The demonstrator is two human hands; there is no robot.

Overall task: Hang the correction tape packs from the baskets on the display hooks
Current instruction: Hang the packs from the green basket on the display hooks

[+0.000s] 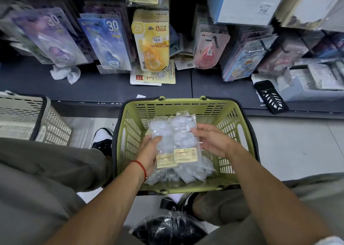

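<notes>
Dark shelf (96, 88) ran bare between the hanging packs on the display hooks (216, 40) and the green basket (130, 125), which sat tight between the person's knees. Over it, both forearms reached in. The left hand (150, 150) and right hand (212, 138) pinched clear correction tape packs (176, 137) by opposite edges, just above the pile.

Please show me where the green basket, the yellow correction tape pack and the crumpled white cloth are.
green basket (186, 106): head view, on its far rim.
yellow correction tape pack (151, 47): head view, on the blister front.
crumpled white cloth (65, 74): head view, on its middle.
</notes>
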